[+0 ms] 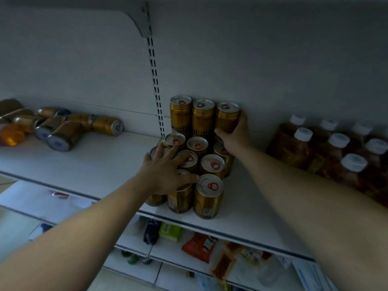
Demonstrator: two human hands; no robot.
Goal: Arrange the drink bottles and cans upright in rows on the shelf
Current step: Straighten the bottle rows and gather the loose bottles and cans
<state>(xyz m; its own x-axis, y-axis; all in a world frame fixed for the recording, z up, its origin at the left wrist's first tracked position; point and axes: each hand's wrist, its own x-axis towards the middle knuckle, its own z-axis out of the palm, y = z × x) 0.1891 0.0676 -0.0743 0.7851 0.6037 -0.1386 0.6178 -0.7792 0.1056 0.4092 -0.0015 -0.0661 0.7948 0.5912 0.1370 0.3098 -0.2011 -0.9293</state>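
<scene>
Several gold cans [211,164] stand upright in rows on the white shelf [100,162], with a second layer of three stacked at the back. My right hand [235,135] grips the rightmost stacked can [227,116] against the back wall. My left hand [165,166] rests with spread fingers on the tops of the left cans of the group. Several more gold cans [69,129] lie on their sides at the shelf's left end. Amber bottles with white caps [336,152] stand in rows on the right.
A slotted upright rail [156,87] runs down the back wall behind the cans. An orange object [11,136] lies at the far left. Lower shelves hold snack packets [199,246] and a green box [170,231]. Bare shelf lies between the lying cans and the standing group.
</scene>
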